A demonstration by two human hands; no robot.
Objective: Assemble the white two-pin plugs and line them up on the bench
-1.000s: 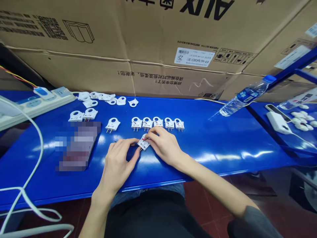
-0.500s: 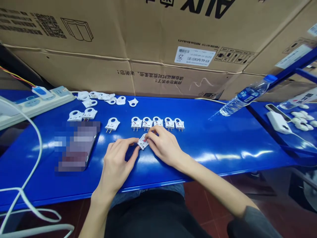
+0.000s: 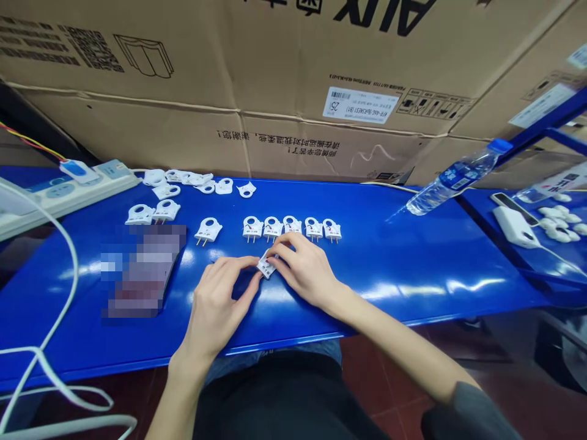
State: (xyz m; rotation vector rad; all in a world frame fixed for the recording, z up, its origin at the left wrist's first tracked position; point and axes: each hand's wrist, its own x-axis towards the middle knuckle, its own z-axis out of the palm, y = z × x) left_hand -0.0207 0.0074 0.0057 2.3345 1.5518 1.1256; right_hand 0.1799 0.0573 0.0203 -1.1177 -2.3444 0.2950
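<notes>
A small white plug piece (image 3: 267, 267) is held tilted above the blue table between both hands. My left hand (image 3: 222, 299) pinches its lower left side between thumb and forefinger. From the right, my right hand (image 3: 305, 269) has its fingertips closed on the upper part of the same piece, covering some of it. Just behind my hands stands a row of several white plugs (image 3: 252, 228) with round holes and metal pins. One more white plug (image 3: 209, 229) lies apart, to the left of that row.
Two white plugs (image 3: 140, 214) sit behind a blurred phone-like object (image 3: 149, 269) at left. Several white pieces (image 3: 224, 186) lie near the large cardboard box (image 3: 183, 134). A power strip (image 3: 59, 195) is at far left, a water bottle (image 3: 452, 183) at right.
The held piece has shifted and turned slightly, and my right fingertips now cover the red spot that showed on it. My left hand has moved a little to the right.
</notes>
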